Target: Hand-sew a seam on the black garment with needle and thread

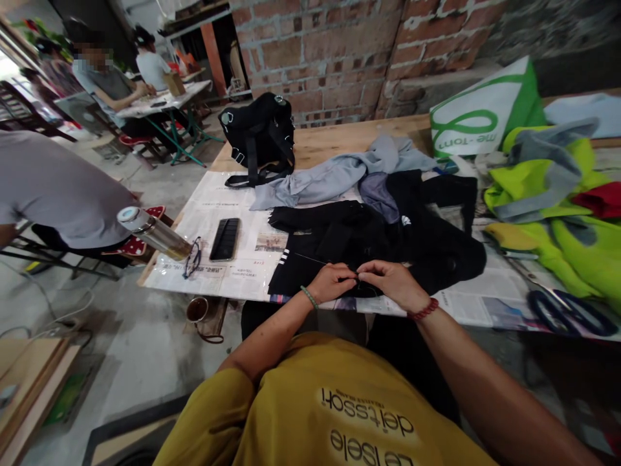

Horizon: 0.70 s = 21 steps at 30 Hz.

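Observation:
My left hand, with a green bracelet at the wrist, is closed in a pinch at the near edge of a black garment. Against its fingertips my right hand, wearing a red bead bracelet, pinches something too small to make out. A thin pale thread runs over the black cloth to the left hand. White stripes mark the garment's left end. Behind it lies a crumpled grey cloth.
Left on the newspaper-covered table are a phone, glasses and a flask. A black bag stands behind. To the right are scissors, yellow-green clothes and a white-green bag. People sit at left.

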### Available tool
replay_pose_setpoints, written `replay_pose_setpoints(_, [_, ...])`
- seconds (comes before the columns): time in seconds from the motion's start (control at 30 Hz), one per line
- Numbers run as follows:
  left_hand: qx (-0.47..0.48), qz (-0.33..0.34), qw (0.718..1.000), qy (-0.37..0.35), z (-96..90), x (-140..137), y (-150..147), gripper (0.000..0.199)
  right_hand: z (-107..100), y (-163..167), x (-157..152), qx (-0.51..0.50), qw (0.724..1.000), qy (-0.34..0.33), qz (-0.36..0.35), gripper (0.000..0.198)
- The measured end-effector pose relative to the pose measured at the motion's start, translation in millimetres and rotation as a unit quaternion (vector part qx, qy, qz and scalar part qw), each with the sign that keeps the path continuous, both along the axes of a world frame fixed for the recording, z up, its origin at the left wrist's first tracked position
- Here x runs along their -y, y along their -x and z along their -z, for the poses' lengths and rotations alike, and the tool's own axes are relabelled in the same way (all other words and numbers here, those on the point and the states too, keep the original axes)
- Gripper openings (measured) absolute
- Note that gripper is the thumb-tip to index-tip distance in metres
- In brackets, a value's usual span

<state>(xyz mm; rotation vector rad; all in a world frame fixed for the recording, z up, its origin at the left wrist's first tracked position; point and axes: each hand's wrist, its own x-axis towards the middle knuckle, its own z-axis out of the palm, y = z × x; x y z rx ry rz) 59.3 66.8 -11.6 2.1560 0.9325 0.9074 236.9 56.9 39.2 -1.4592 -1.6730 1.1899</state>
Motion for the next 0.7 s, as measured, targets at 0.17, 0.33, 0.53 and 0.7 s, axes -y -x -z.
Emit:
replay_pose_setpoints(0.17, [0.006, 0.0, 1.0, -0.004, -1.8, 0.9, 0.0, 0.014, 1.1, 0.1, 1.7, -0.024, 0.999, 0.026, 0.01, 0.022])
replay_pose_setpoints(0.33, [0.017, 0.003, 1.0, -0.006, -2.0, 1.3, -0.7, 0.013, 7.9, -0.3, 2.1, -0.065, 0.997, 0.035, 0.014, 0.027])
replay_pose_setpoints(0.53, [-0.05, 0.006, 0.998, -0.031, -6.2, 2.5, -0.8, 0.013, 15.5, 3.4, 4.6, -0.093, 0.995, 0.034, 0.027, 0.035])
replay_pose_setpoints(0.7, [-0.082, 0.005, 0.996, -0.029, -5.8, 2.0, -0.7, 0.016, 13.8, 3.6, 9.2, -0.019, 0.999, -0.025, 0.002, 0.026])
